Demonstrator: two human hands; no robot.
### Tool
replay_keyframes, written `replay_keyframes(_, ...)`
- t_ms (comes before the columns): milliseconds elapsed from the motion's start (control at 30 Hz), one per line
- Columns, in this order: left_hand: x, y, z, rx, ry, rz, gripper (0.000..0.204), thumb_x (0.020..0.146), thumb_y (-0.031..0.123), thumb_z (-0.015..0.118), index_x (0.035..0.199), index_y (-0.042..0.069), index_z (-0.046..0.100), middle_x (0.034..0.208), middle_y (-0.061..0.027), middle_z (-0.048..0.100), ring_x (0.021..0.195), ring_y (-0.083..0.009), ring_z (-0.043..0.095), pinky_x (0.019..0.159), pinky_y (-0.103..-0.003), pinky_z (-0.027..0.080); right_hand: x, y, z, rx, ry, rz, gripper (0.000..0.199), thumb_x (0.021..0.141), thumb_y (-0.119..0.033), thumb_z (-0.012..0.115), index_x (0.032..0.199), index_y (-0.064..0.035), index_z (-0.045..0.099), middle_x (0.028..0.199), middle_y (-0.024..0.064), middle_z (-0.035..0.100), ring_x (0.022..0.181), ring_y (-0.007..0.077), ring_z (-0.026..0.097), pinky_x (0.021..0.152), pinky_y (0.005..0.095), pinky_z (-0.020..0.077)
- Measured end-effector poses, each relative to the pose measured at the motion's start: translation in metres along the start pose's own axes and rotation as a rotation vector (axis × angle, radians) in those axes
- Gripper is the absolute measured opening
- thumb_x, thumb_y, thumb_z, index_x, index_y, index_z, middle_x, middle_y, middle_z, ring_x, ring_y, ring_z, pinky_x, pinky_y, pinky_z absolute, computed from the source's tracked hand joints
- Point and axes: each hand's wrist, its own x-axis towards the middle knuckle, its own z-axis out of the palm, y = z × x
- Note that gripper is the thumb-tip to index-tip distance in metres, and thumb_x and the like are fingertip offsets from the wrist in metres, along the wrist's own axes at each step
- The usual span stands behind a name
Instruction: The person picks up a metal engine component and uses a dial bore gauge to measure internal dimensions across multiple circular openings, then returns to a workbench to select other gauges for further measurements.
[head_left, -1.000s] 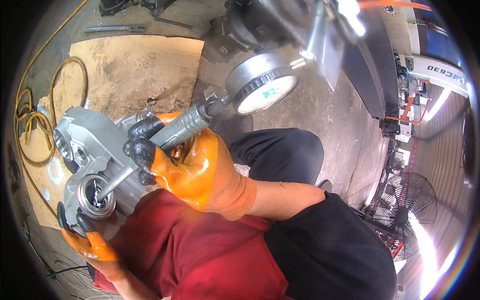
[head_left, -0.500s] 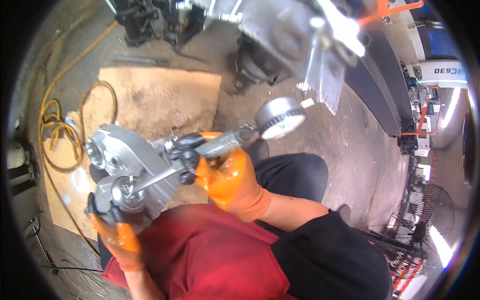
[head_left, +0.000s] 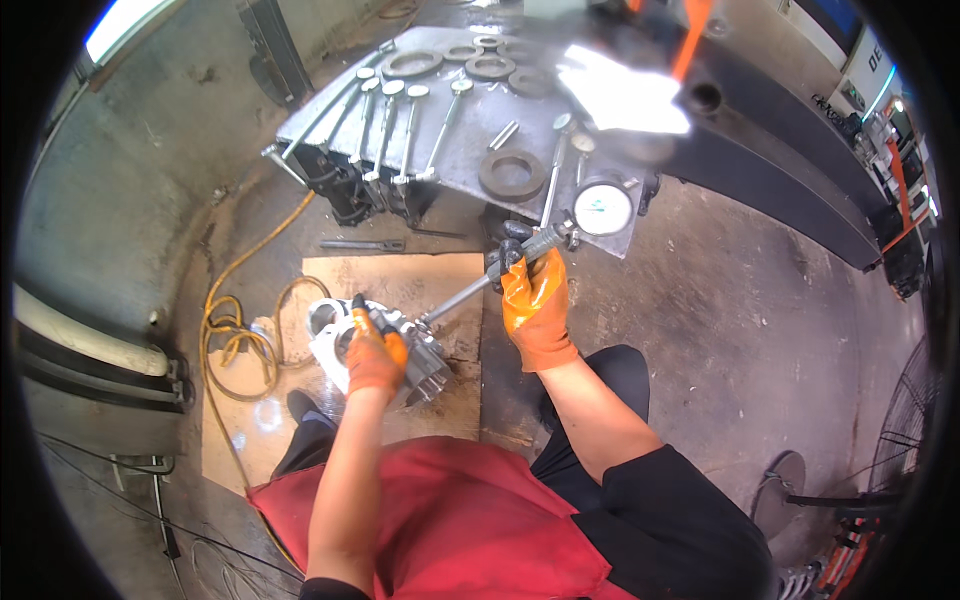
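My right hand [head_left: 538, 312], in an orange glove with dark fingertips, is closed round the grey handle of a dial bore gauge [head_left: 458, 300]. Its round white dial [head_left: 602, 208] sits at the upper right end, and the rod slants down to the left. The rod's tip meets the side of a silver metal housing [head_left: 328, 352]; whether it is inside an opening there I cannot tell. Gloved alike, my left hand [head_left: 376, 362] grips the housing from above, near its large round bores. The housing is tilted above a brown cardboard sheet [head_left: 400, 268].
Ahead stands a metal table [head_left: 460, 120] bearing several more dial gauges [head_left: 388, 125], thick metal rings [head_left: 512, 174] and a short pin [head_left: 503, 135]. A yellow hose [head_left: 240, 262] coils at left. Fan cage [head_left: 905, 400] stands at right, and a dark beam [head_left: 770, 190] beyond.
The gauge tip was at a round bore; now it is at the housing's side. The housing has turned, and my left hand has shifted onto its top. My view has risen to show the table.
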Motion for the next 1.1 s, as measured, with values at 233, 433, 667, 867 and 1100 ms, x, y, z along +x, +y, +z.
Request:
replay_keyframes(233, 0.025, 0.036, 0.022, 0.117, 0.017, -0.213, 0.069, 0.089, 0.031, 0.062, 0.147, 0.003, 0.039, 0.121, -0.0261, 0.067, 0.118, -0.0383, 0.063, 0.100, -0.041, 0.049, 0.005, -0.015, -0.039, -0.242, 0.067, -0.154, 0.021, 0.095, -0.017, 0.061, 0.103, 0.0020, 0.059, 0.072, 0.0123, 0.065, 0.062, 0.0269, 0.062, 0.059, 0.0382, 0.0476)
replay_keyframes(433, 0.059, -0.012, 0.011, -0.454, 0.313, -0.222, 0.064, 0.088, 0.032, 0.071, 0.139, 0.003, 0.048, 0.124, -0.0241, 0.063, 0.113, -0.0371, 0.061, 0.100, -0.042, 0.046, 0.004, -0.023, -0.049, -0.226, 0.085, -0.156, 0.023, 0.091, -0.014, 0.063, 0.108, 0.0019, 0.059, 0.074, 0.0189, 0.066, 0.069, 0.0413, 0.065, 0.060, 0.0440, 0.0489)
replay_keyframes(667, -0.083, 0.107, 0.029, -0.074, 0.261, 0.984, 0.062, 0.086, 0.008, 0.060, 0.144, -0.004, 0.043, 0.125, -0.0233, 0.059, 0.113, -0.0401, 0.060, 0.096, -0.045, 0.048, -0.014, -0.011, -0.045, -0.334, 0.005, -0.045, 0.018, 0.097, -0.013, 0.059, 0.109, -0.0004, 0.060, 0.080, 0.0143, 0.068, 0.071, 0.0280, 0.066, 0.067, 0.0375, 0.0503)
replay_keyframes(867, -0.043, 0.110, 0.048, -0.361, 0.291, 0.903, 0.044, 0.090, 0.005, 0.060, 0.133, -0.005, 0.053, 0.115, -0.0177, 0.065, 0.107, -0.0320, 0.062, 0.093, -0.039, 0.050, -0.004, -0.023, -0.051, -0.370, -0.090, 0.054, 0.023, 0.097, -0.012, 0.061, 0.115, 0.0011, 0.060, 0.093, 0.0133, 0.069, 0.081, 0.0196, 0.065, 0.074, 0.0341, 0.0508)
replay_keyframes(1100, 0.130, 0.151, 0.008, -0.214, 0.235, 0.588, 0.027, 0.087, 0.012, 0.059, 0.107, -0.004, 0.060, 0.092, -0.0250, 0.066, 0.093, -0.0325, 0.068, 0.085, -0.041, 0.050, -0.006, 0.004, -0.064, -0.276, -0.036, 0.014, 0.034, 0.097, -0.004, 0.060, 0.130, -0.0017, 0.059, 0.099, 0.0017, 0.066, 0.087, 0.0069, 0.061, 0.077, 0.0237, 0.0499)
